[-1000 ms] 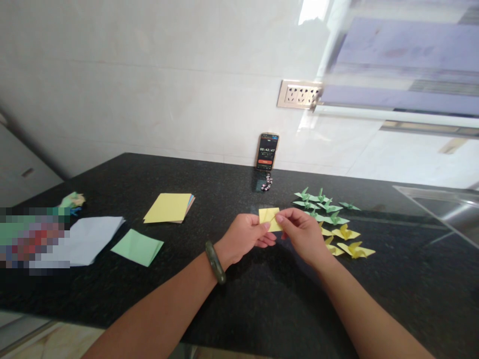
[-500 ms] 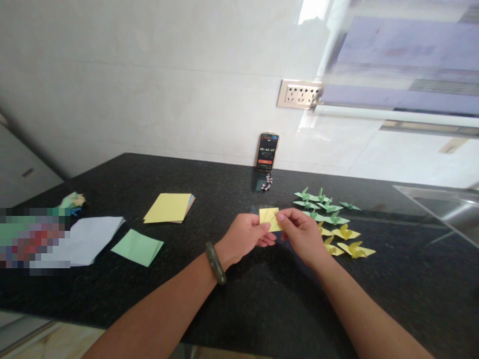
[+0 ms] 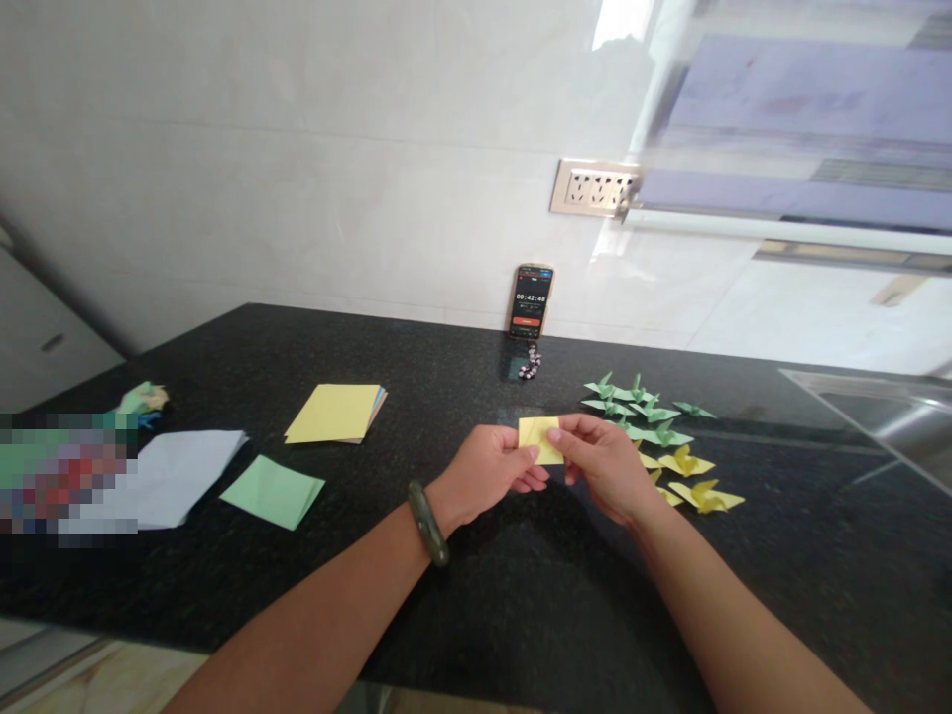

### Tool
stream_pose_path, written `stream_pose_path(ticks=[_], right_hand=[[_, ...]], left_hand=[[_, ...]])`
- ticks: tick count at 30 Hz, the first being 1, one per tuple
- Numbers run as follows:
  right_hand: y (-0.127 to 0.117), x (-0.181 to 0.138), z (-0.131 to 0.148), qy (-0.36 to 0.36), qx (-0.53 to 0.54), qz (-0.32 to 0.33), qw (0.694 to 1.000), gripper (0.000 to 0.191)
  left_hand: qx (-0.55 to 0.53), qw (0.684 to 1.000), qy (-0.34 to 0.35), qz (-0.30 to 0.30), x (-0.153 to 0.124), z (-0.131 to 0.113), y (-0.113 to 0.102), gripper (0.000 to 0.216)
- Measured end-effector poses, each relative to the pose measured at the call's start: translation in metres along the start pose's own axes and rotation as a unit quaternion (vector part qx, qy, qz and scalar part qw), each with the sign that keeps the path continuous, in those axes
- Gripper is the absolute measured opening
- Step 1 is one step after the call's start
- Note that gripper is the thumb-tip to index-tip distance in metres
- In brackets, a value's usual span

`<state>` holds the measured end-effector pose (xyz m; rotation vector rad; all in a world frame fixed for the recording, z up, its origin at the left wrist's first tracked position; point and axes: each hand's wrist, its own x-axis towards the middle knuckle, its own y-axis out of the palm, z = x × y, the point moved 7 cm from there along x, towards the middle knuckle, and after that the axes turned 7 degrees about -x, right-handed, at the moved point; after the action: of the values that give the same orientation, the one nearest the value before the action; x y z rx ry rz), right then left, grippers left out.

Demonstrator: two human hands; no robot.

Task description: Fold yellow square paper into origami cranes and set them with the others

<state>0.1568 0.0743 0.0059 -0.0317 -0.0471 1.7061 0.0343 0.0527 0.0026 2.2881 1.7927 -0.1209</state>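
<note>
A small folded square of yellow origami paper is held up above the dark countertop. My left hand pinches its left side, thumb in front and fingers behind. On the other side, my right hand grips the right edge, its thumb lying over the front face. Faint crease lines run across the paper. To the right of my right hand stand several green paper cranes, with several yellow paper cranes nearer me, some partly hidden by that hand.
A stack of coloured paper and a green folded sheet lie to the left, beside white paper. A phone showing a running timer leans on the wall, its beaded strap below. The sink is at far right.
My right hand has shifted slightly right, and its thumb now lies further over the yellow paper. The paper has moved a little right and down. My left hand stays nearly still.
</note>
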Motion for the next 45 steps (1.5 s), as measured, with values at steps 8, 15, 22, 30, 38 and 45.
stream_pose_path(ticks=[8,15,22,30,38,45], right_hand=[[-0.005,-0.001,0.000,-0.014,-0.039,-0.032,0.999,0.036],[-0.005,-0.001,-0.004,-0.026,-0.039,-0.054,0.997,0.038],[0.003,-0.004,-0.007,-0.030,-0.033,-0.036,0.998,0.037],[0.004,-0.005,-0.006,-0.031,-0.017,-0.035,0.999,0.035],[0.004,-0.005,-0.005,-0.031,-0.015,-0.035,0.999,0.035],[0.001,-0.006,-0.004,-0.029,-0.006,-0.032,0.999,0.035]], left_hand=[[-0.069,0.997,-0.034,0.019,0.002,0.005,0.003,0.026],[-0.011,1.000,0.018,0.007,0.003,0.002,0.002,0.009],[-0.038,0.997,0.069,0.017,0.005,0.007,0.004,0.015],[-0.008,0.997,0.076,-0.013,0.004,0.007,0.002,0.015],[-0.004,0.998,0.056,-0.002,0.003,0.005,0.003,0.018],[-0.020,0.999,0.031,0.029,-0.001,0.000,0.005,0.020]])
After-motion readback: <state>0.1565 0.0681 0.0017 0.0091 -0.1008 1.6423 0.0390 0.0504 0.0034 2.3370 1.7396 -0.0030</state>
